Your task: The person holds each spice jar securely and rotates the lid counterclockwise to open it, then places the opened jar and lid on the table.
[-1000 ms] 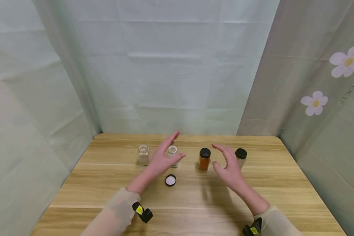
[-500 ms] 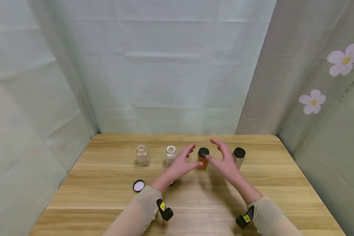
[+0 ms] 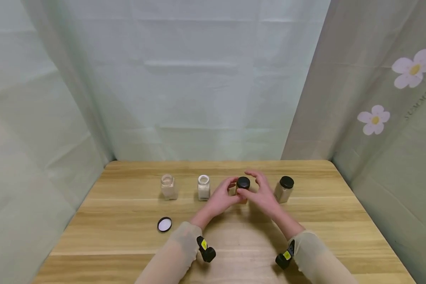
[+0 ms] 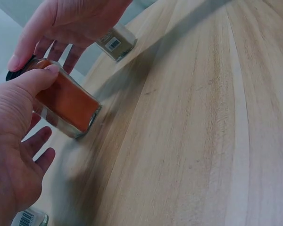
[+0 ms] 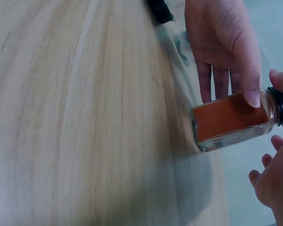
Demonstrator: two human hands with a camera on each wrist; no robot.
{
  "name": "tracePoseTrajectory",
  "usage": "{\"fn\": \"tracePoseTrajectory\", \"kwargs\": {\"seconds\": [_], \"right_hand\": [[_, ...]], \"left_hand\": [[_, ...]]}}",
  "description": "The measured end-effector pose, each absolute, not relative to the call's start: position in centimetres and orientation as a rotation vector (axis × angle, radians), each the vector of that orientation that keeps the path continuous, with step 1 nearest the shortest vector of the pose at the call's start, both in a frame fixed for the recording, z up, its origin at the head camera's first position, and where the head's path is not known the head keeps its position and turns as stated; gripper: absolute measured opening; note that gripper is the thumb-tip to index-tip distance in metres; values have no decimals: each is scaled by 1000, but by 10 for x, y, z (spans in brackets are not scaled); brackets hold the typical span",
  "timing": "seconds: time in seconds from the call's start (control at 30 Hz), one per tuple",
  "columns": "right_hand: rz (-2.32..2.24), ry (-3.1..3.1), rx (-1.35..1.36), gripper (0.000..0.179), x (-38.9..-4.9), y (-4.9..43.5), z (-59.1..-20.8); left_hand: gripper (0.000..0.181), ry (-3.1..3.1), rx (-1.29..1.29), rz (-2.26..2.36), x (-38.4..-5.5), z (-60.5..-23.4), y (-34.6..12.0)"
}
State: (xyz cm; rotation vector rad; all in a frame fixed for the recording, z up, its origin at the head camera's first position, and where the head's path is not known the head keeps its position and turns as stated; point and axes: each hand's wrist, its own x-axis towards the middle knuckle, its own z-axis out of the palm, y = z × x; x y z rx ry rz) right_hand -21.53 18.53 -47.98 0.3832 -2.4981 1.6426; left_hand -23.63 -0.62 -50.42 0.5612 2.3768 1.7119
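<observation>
A square glass jar of orange-red powder (image 4: pixel 70 101) with a black lid (image 3: pixel 243 182) stands between my hands. My left hand (image 3: pixel 221 200) holds the jar's body, its thumb (image 5: pixel 251 87) lying across the front glass and its other fingers reaching behind. My right hand (image 3: pixel 264 196) arches around the top of the jar. Its thumb is right at the lid in the left wrist view, while its index finger curves behind the lid with a gap in the head view. In the right wrist view, other right-hand fingers (image 5: pixel 266 160) hang apart from the glass.
Left of my hands stand two lidless jars, a pale-powder jar (image 3: pixel 168 189) and a white-powder jar (image 3: pixel 204 191). A lidded beige jar (image 3: pixel 283 191) stands close to my right hand. One black lid with a white liner (image 3: pixel 164 224) lies upturned on the wooden table (image 3: pixel 103 244).
My left hand has moved right from the white-powder jar to the orange-red jar and taken hold of it. My right hand has shifted left to its lid. The other loose lid is now hidden.
</observation>
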Motion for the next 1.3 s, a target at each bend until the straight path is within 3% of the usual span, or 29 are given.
{"fn": "tracePoseTrajectory", "kwargs": {"seconds": [0.5,1.3], "right_hand": [[1661,-2480,338,51,-224,183,-492],[1772,-2394,319,42,-227,184,-494]], "left_hand": [[69,2303,539,1768,-238,-510,-6],[57,2294,561,1812,-243,-510,-2]]}}
